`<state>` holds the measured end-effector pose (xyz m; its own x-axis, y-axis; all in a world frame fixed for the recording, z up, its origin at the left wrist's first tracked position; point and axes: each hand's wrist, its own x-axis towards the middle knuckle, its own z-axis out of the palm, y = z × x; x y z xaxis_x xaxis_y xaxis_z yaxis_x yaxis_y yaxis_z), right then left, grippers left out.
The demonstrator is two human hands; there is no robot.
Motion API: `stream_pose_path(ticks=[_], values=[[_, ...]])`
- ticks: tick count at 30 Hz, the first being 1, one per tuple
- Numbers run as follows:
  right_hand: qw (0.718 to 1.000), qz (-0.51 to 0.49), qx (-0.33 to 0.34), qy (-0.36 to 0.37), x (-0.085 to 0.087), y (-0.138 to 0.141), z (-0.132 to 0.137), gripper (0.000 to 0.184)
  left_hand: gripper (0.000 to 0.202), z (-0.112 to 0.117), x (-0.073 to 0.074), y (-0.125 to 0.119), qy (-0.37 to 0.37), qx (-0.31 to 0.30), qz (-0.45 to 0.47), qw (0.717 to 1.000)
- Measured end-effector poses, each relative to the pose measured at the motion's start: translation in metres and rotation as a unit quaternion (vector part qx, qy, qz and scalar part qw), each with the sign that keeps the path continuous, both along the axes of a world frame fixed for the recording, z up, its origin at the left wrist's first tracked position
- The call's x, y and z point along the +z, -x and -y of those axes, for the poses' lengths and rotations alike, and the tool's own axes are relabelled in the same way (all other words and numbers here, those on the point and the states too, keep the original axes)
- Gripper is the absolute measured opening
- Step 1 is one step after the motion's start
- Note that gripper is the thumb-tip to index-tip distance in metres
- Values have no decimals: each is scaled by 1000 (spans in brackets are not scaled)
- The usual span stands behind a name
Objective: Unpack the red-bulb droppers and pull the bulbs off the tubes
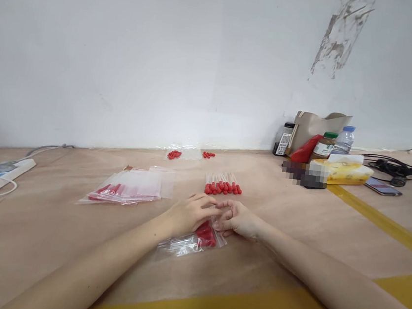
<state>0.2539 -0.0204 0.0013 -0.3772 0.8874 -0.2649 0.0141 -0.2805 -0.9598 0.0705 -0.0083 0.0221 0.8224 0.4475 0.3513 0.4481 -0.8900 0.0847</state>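
Observation:
My left hand [194,213] and my right hand [237,220] meet at the upper edge of a clear plastic bag [181,245] lying flat in front of me. Red pieces [206,235] show inside it, partly covered by my left hand. Thumb and fingers of the right hand pinch the bag's right edge. The left fingers are bent over the bag's top, their tips close to the right hand's. Just beyond my hands lies a row of white sticks with red tips [223,187].
Flat plastic bags [131,185], some holding red pieces, are stacked left of centre. Small red pieces [173,155] lie by the wall. At right stand a tissue pack [345,174], jars, a water bottle [343,139] and a phone [384,187]. A power strip [6,179] is far left.

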Motion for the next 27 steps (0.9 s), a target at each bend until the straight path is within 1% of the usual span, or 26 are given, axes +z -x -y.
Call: stream_pose_path(ticks=[2, 4, 7, 9, 13, 17, 19, 22, 24, 25, 26, 27], values=[[1000, 1, 7, -16, -1, 0, 1, 57, 25, -5, -2, -4, -52, -26, -23, 998], [1000, 3, 4, -24, -2, 1, 1, 56, 23, -10, -4, -5, -79, -53, -22, 995], [1000, 9, -8, -21, -3, 1, 1, 58, 22, -14, -8, -5, -85, -92, 9, 992], [1000, 13, -7, -17, -3, 0, 1, 59, 21, -14, -10, -5, -80, -107, 31, 991], [1000, 7, -1, -16, -2, -1, 1, 56, 23, -12, -11, -5, -92, -112, 34, 989], [1000, -9, -7, -9, -1, -1, 1, 46, 28, -9, -7, -4, -112, -108, 0, 988], [1000, -18, -4, -21, -2, -2, 2, 40, 29, -9, -6, -2, -114, -94, -2, 989], [996, -31, 21, -76, -4, -3, 5, 27, 28, -8, -9, 1, -97, -57, 14, 994], [988, -17, 36, -149, -6, -5, 8, 20, 26, -8, -12, 2, -74, -34, 25, 996], [979, 4, 41, -200, -7, -6, 9, 17, 25, -8, -13, 3, -61, -24, 30, 997], [964, 37, 44, -261, -8, -6, 11, 16, 24, -8, -13, 3, -48, -16, 36, 998], [939, 82, 44, -331, -8, -7, 12, 16, 23, -8, -14, 4, -36, -9, 43, 998]])
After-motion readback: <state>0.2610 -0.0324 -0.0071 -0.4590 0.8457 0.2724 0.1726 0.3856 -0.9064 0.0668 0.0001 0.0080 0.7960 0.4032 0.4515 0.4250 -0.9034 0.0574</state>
